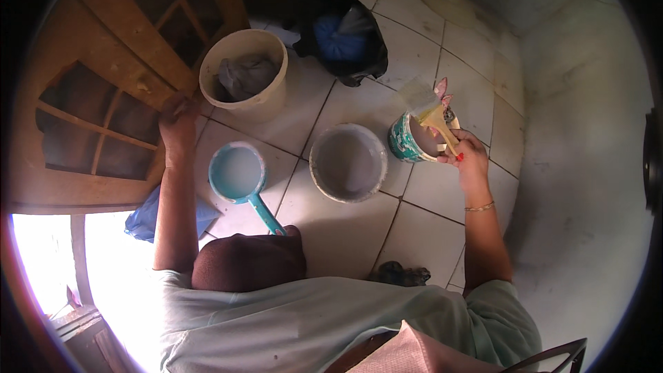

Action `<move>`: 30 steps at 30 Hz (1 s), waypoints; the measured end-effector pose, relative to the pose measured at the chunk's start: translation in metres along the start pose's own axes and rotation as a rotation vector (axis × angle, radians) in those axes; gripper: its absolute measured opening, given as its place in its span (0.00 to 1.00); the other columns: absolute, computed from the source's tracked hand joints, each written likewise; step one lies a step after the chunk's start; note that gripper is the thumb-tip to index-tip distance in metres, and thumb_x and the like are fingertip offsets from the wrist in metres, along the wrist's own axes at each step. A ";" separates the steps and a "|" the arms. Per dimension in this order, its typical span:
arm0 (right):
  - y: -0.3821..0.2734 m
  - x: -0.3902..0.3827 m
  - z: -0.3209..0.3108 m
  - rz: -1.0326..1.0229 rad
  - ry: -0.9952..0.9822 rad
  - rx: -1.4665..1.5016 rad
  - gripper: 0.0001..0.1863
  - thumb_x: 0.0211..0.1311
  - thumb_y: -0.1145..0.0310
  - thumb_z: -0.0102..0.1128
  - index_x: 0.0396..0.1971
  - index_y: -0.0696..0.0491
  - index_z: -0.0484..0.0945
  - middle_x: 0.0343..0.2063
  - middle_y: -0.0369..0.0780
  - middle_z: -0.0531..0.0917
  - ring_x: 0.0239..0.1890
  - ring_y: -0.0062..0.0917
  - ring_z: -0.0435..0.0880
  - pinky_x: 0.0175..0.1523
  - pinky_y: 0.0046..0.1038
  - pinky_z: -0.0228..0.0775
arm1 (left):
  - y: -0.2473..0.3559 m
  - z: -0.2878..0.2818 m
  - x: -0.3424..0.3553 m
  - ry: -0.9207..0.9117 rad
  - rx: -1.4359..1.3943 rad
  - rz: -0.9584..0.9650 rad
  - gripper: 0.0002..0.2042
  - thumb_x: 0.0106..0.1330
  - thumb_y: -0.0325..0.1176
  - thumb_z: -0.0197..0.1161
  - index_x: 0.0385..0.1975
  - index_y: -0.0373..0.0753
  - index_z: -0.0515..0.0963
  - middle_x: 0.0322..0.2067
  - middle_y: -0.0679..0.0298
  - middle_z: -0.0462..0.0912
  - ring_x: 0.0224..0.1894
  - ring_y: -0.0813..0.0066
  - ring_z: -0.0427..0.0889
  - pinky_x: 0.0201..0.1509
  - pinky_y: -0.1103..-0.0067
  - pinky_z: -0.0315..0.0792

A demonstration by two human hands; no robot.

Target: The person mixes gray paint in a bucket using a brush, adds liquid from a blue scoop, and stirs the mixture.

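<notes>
My right hand [471,157] is closed round the yellow handle of a wide flat tool [438,124]. Its pale grey head looks blurred, so bristles or blade cannot be told. The tool is over a small green-and-white bucket [402,139] that holds greyish paste or paint; my fingers are at its rim. On the left, my left hand [178,116] has curled fingers at the edge of a wooden door [131,55], beside a cream bucket [266,100] with a grey cloth in it. Some of its fingers are hard to make out.
A turquoise long-handled dipper [260,208] with pale liquid and a round tub [376,186] of grey liquid stand on the tiled floor [331,235]. Behind them lies a black plastic bag [373,48]. A grey wall [573,166] rises at right; a blue bag [143,217] lies at left.
</notes>
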State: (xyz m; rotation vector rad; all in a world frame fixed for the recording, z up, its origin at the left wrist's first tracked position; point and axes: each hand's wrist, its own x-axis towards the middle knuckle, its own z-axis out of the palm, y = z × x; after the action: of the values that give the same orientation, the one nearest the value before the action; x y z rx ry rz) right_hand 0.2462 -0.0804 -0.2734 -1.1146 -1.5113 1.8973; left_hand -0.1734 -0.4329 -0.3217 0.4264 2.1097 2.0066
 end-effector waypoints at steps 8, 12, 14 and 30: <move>0.050 -0.021 0.037 -0.533 0.460 -0.846 0.16 0.54 0.65 0.62 0.41 0.56 0.73 0.34 0.45 0.81 0.36 0.35 0.81 0.40 0.30 0.72 | 0.032 0.033 -0.020 0.120 0.230 0.062 0.17 0.52 0.28 0.61 0.44 0.34 0.75 0.41 0.60 0.75 0.45 0.69 0.74 0.51 0.78 0.65; 0.048 -0.024 0.049 -0.474 0.513 -0.948 0.16 0.55 0.64 0.61 0.42 0.55 0.73 0.38 0.45 0.79 0.38 0.38 0.80 0.41 0.33 0.72 | 0.046 0.026 -0.025 0.121 0.130 0.083 0.18 0.57 0.30 0.61 0.46 0.30 0.70 0.37 0.60 0.74 0.40 0.75 0.75 0.43 0.83 0.69; 0.052 -0.021 0.055 -0.483 0.601 -1.129 0.14 0.56 0.63 0.59 0.40 0.53 0.74 0.39 0.45 0.77 0.42 0.42 0.77 0.43 0.37 0.71 | 0.051 0.022 -0.026 0.115 0.070 0.084 0.17 0.56 0.29 0.60 0.45 0.31 0.72 0.38 0.61 0.74 0.40 0.75 0.76 0.44 0.83 0.69; 0.078 -0.028 0.091 -0.505 0.485 -1.416 0.17 0.51 0.57 0.61 0.36 0.53 0.78 0.36 0.43 0.75 0.42 0.42 0.74 0.46 0.39 0.68 | -0.022 -0.044 0.012 0.003 -0.259 -0.103 0.17 0.55 0.26 0.59 0.46 0.30 0.71 0.38 0.57 0.77 0.37 0.72 0.76 0.39 0.80 0.72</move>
State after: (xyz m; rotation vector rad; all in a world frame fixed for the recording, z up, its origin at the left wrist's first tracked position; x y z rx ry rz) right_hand 0.1972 -0.1760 -0.3334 -1.2984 -2.4497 -0.0157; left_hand -0.2009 -0.4714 -0.3407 0.2650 1.7989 2.1807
